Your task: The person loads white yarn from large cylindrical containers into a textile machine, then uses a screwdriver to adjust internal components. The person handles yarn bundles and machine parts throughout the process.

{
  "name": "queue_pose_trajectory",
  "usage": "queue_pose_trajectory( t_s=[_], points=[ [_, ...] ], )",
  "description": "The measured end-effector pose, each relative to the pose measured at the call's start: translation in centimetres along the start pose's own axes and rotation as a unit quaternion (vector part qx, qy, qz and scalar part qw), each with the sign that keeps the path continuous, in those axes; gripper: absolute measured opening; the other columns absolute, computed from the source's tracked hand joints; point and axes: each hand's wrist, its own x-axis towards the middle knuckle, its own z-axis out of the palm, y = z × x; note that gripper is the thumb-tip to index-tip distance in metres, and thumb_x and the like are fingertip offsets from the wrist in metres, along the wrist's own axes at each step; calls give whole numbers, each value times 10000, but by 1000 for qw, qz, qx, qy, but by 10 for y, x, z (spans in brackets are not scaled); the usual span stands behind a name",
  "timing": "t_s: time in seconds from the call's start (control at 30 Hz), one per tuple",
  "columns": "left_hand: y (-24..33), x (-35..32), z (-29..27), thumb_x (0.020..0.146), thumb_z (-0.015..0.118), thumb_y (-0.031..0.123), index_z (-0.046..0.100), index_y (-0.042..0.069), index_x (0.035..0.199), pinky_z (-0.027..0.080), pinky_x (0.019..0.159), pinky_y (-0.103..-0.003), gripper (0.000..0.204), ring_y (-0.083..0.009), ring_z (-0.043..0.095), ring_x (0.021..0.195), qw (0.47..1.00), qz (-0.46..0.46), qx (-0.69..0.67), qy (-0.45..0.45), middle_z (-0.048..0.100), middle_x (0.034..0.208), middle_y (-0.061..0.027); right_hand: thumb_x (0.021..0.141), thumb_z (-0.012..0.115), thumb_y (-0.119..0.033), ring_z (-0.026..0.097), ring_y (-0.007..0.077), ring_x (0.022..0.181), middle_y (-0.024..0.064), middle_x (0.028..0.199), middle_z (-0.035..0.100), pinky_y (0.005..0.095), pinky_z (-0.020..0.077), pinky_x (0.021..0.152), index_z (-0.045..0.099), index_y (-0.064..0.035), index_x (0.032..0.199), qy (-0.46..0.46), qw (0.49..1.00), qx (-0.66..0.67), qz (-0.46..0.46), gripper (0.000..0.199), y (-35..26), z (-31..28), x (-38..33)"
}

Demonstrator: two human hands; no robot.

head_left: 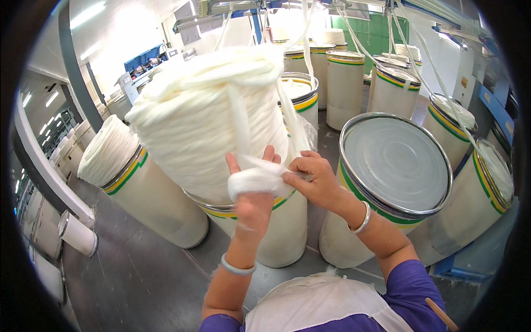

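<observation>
A band of loose white fibre sliver is looped around my left hand, whose fingers point up and stand apart. My right hand pinches the sliver between thumb and fingertips, just right of that loop. Behind the hands, a tall coil of white sliver bulges high above its cream can. One strand hangs down the coil's front toward my left hand. More strands drop along its right side, close behind my right hand. Part of my left hand is smeared by motion.
To the right stands a cream can with a grey round disc inside its metal rim. A coil-topped can leans into view at left. Several cans stand farther back, with slivers rising to an overhead frame. Grey floor shows lower left.
</observation>
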Motion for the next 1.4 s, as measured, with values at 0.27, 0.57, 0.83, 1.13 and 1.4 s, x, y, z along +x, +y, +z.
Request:
queue_pose_trajectory(
  t_s=[0.27,0.57,0.83,1.13,1.4],
  points=[
    [9,9,6,883,482,-125,36,267,1528,452,1020,-437,876,-364,457,1289,970,-97,125,185,397,1430,-244,680,785,-85,613,311,1001,130,1050,670,436,460,885,682,-68,987,176,971,-98,-128,324,-74,-71,-25],
    [20,16,1,917,535,479,238,139,1503,215,1136,-542,740,-417,292,1380,981,-103,-144,78,283,1494,-267,794,712,-145,607,214,979,49,1095,659,379,484,785,659,-109,1078,282,776,201,-527,291,-132,-127,-78],
    [8,17,8,926,552,480,249,158,1501,311,1094,-519,726,-382,413,1305,972,-74,200,98,384,1437,-244,853,674,-148,602,133,949,-25,1118,654,349,488,721,646,-164,1147,318,695,156,-626,297,-128,-124,-73],
    [15,17,11,889,591,520,263,152,1496,340,1079,-507,782,-375,409,1302,986,-63,-148,55,441,1391,-218,895,597,-147,580,187,535,54,656,610,312,504,481,630,-69,772,164,575,599,-533,148,-138,-148,-102],
    [20,20,19,928,573,51,335,31,1434,488,964,-445,560,-321,603,1090,966,-156,164,121,587,1201,-217,992,486,-267,444,87,467,48,726,535,217,388,394,574,-75,877,160,787,566,-188,241,-56,-136,-33]
  ],
)
